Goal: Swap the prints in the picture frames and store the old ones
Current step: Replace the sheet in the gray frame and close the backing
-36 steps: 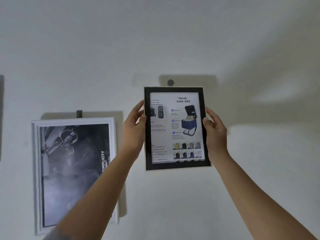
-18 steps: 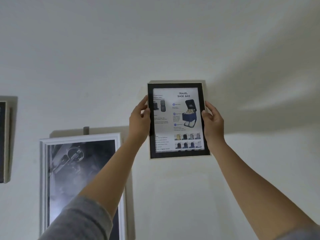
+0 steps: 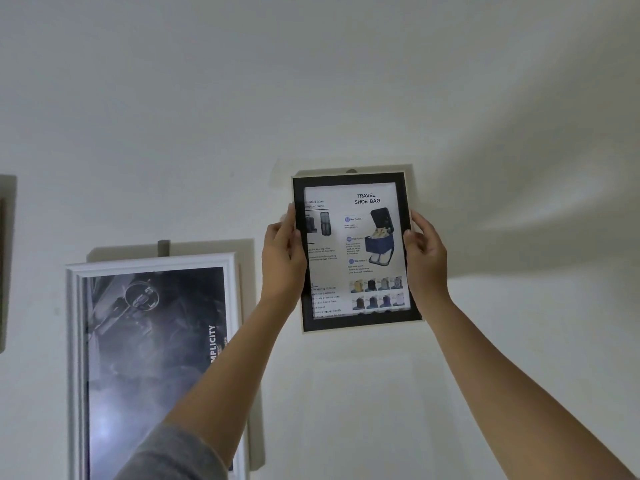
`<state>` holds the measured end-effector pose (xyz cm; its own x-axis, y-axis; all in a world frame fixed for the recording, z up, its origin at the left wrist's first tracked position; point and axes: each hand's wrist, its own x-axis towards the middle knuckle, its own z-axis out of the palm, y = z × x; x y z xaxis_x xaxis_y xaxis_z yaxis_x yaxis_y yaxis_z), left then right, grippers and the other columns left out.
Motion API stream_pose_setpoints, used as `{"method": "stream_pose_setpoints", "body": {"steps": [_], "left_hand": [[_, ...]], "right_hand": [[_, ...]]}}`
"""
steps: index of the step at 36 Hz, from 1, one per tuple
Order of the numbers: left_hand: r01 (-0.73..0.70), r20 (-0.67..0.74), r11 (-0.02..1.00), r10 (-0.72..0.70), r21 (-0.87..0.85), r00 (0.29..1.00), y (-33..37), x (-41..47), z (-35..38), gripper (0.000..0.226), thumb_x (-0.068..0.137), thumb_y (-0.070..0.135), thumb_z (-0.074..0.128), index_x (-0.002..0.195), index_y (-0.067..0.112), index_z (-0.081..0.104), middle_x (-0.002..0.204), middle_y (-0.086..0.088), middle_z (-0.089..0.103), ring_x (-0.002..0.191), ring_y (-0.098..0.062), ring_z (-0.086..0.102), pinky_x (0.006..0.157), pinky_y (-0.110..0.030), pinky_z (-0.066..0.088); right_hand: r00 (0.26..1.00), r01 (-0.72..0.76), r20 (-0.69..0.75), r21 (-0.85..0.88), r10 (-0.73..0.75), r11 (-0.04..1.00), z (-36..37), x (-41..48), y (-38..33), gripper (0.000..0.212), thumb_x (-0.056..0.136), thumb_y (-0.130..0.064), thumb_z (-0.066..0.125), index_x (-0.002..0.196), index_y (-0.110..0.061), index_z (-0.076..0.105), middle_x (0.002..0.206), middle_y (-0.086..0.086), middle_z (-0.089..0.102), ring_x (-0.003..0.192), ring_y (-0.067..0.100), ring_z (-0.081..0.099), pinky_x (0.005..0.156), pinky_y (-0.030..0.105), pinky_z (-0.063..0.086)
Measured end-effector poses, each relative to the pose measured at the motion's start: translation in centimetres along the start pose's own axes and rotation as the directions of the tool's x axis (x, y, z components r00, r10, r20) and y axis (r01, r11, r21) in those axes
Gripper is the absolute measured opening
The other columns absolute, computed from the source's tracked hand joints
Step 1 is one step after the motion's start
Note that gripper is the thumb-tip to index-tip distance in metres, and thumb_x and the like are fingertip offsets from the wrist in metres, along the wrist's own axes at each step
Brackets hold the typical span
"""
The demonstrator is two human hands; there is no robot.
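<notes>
A small black picture frame (image 3: 355,178) with a pale outer edge is held flat against the white wall. It shows a "TRAVEL SHOE BAG" print (image 3: 363,237). My left hand (image 3: 282,258) grips its left side and my right hand (image 3: 426,258) grips its right side. A wall hook (image 3: 351,171) just peeks out above the frame's top edge.
A larger white frame (image 3: 152,263) with a dark grey print reading "SIMPLICITY" hangs lower left on a grey hook (image 3: 163,247). The edge of another dark frame (image 3: 2,265) shows at the far left. Bare white wall (image 3: 519,341) spreads to the right.
Both hands have lifted the black frame up the wall until it covers nearly all of the hook, then held it there. My view tilted upward.
</notes>
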<state>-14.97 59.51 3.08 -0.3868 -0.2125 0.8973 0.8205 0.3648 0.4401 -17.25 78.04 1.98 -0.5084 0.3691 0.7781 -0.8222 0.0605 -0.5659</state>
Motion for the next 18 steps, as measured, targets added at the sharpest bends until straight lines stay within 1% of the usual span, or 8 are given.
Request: {"method": "stream_pose_setpoints", "body": {"steps": [3,5,8,11,14,18], "left_hand": [[0.0,-0.022,1.0,0.0,-0.001,1.0,-0.01,0.13,0.15,0.044,0.099,0.01,0.037,0.14,0.026,0.038,0.109,-0.002,0.04,0.09,-0.004,0.047,0.075,0.004,0.036],[-0.01,-0.03,1.0,0.01,0.017,0.999,0.1,0.1,0.32,0.044,0.099,0.009,0.037,0.14,0.025,0.038,0.109,-0.002,0.038,0.087,-0.003,0.047,0.072,0.004,0.036],[-0.018,-0.032,0.999,0.019,0.049,0.999,-0.03,0.12,0.48,0.045,0.099,0.009,0.037,0.14,0.024,0.038,0.109,-0.003,0.039,0.084,0.0,0.047,0.07,0.003,0.037],[-0.006,-0.047,0.999,0.008,0.042,0.999,-0.03,0.16,0.63,0.044,0.098,0.008,0.038,0.14,0.024,0.039,0.109,-0.001,0.042,0.085,-0.003,0.048,0.071,0.001,0.039],[0.018,-0.074,1.0,-0.018,0.007,0.997,0.33,0.39,0.73,0.043,0.098,0.006,0.037,0.138,0.02,0.043,0.108,0.0,0.044,0.087,-0.006,0.047,0.069,0.004,0.037],[0.018,-0.07,1.0,-0.018,-0.002,0.997,0.43,0.62,0.8,0.042,0.097,0.005,0.038,0.137,0.019,0.044,0.107,0.001,0.044,0.087,-0.005,0.048,0.069,0.004,0.036]], "right_hand": [[0.999,0.036,-0.012,-0.067,-0.037,0.997,-0.14,-0.2,-0.18,0.036,0.095,-0.018,0.044,0.13,-0.024,0.05,0.124,0.003,0.061,0.111,0.02,0.059,0.093,0.045,0.05],[0.997,0.069,-0.026,-0.123,-0.072,0.99,-0.24,-0.33,-0.1,0.036,0.095,-0.016,0.046,0.131,-0.019,0.05,0.126,0.002,0.059,0.112,0.017,0.058,0.095,0.041,0.049],[0.992,0.096,-0.059,-0.197,-0.11,0.976,-0.24,-0.53,0.15,0.037,0.094,-0.016,0.048,0.13,-0.017,0.051,0.121,0.005,0.059,0.105,0.016,0.057,0.095,0.04,0.049],[0.992,0.091,-0.068,-0.205,-0.107,0.975,-0.1,-0.49,0.26,0.037,0.093,-0.015,0.048,0.13,-0.017,0.052,0.119,0.006,0.059,0.104,0.017,0.058,0.093,0.042,0.05],[0.994,0.076,-0.066,-0.195,-0.09,0.978,0.03,-0.41,0.16,0.037,0.093,-0.014,0.049,0.129,-0.018,0.052,0.118,0.008,0.06,0.105,0.021,0.059,0.092,0.044,0.051],[0.994,0.069,-0.069,-0.192,-0.084,0.979,-0.08,-0.55,0.03,0.036,0.092,-0.014,0.049,0.128,-0.018,0.052,0.116,0.01,0.061,0.102,0.022,0.06,0.091,0.044,0.051]]}}
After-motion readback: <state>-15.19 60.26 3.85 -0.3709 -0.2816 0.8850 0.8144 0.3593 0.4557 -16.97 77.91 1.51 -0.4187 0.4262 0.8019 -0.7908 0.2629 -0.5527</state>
